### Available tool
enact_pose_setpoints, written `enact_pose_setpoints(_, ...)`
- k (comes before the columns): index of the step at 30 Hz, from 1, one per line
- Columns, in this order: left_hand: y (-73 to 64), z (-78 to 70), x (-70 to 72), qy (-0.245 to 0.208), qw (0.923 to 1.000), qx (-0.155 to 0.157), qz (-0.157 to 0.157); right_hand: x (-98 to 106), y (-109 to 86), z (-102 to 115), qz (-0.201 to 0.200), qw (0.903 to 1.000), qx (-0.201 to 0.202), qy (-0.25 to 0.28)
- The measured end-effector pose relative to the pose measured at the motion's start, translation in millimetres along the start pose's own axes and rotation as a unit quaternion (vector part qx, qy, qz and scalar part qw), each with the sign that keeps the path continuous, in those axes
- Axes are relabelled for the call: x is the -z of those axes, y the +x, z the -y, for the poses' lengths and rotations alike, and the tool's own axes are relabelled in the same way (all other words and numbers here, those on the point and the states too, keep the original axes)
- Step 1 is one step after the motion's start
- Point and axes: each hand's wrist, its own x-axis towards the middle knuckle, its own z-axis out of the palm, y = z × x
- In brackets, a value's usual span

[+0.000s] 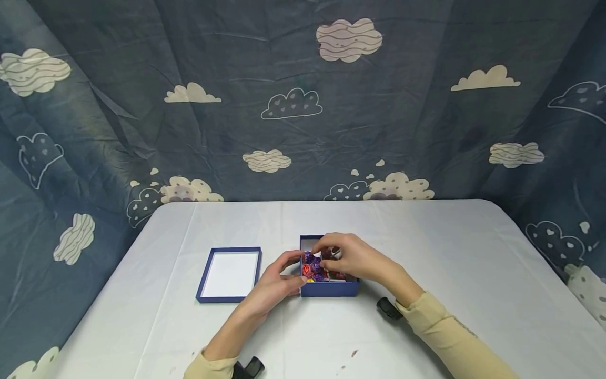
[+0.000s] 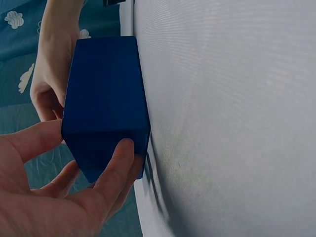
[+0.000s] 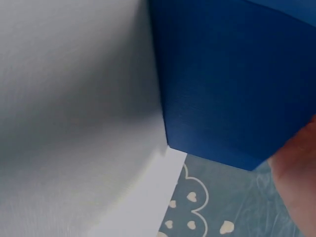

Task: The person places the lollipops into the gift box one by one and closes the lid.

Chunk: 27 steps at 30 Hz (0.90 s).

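A blue box (image 1: 330, 289) stands open on the table with wrapped candies (image 1: 312, 269) in purple, red and yellow inside. My left hand (image 1: 276, 284) touches the box's left side; in the left wrist view its fingers (image 2: 121, 158) lie against the side wall and the thumb meets the front upper corner. From above the box, my right hand (image 1: 352, 255) reaches in, thumb and forefinger curled about a purple-wrapped candy. Its palm hides the right part of the contents. The right wrist view shows the box's outer wall (image 3: 227, 84) and only a bit of that hand.
Left of the box lies its blue-rimmed lid (image 1: 229, 300), white inside facing up. A white cloth covers the table (image 1: 416, 231). Behind and at the sides hangs a dark blue curtain (image 1: 227, 137) with cloud prints. Both wrists carry black cameras.
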Motion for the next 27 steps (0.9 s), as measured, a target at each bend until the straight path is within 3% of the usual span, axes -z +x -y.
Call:
enact_pose_setpoints(14, -1.1, 1.2, 0.4, 0.000, 1.0000, -0.007, -0.002, 10, -24.1, 18, -0.025, 0.9940, -0.038, 0.100)
enact_pose_setpoints(22, -5.3, -7.2, 4.6, 0.012, 0.9999, -0.012, -0.003, 14, -41.1, 32, -0.051, 0.9935, -0.046, 0.091)
enact_pose_setpoints(27, -12.1, -16.7, 9.5, 0.044, 0.9985, -0.019, -0.025, 11, -50.7, 46, -0.077, 0.9907, -0.073, 0.085)
